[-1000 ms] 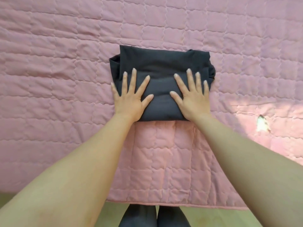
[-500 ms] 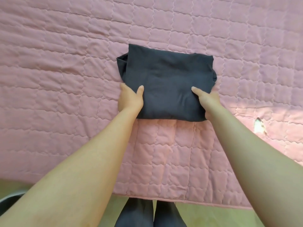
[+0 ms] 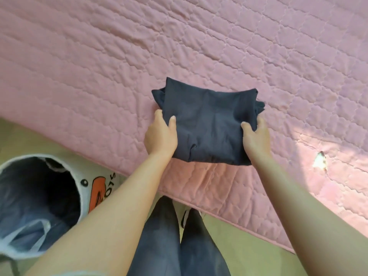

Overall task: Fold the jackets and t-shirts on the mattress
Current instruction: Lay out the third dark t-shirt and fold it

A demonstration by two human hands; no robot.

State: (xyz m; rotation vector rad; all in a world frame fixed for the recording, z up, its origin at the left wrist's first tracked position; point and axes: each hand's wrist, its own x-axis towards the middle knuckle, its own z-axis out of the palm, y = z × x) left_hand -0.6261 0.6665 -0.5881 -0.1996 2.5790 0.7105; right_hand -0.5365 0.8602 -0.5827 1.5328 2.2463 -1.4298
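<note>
While folded, garment (image 3: 207,124) between hands (image 3: 161,134) (image 3: 256,136)

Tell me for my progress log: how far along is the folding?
Done: the dark garment is folded into a compact rectangle. In hand: left hand and right hand grip its sides, thumbs on top. Left: setting it aside; whether more garments wait is out of view.

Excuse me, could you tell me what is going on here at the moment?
A person stands at the edge of a pink mattress and grips a folded dark garment from both sides, left hand and right hand, thumbs on top. The garment is already a compact bundle; whether it is lifted or resting on the mattress is hard to tell. A round basket stands on the floor to the person's left.
</note>
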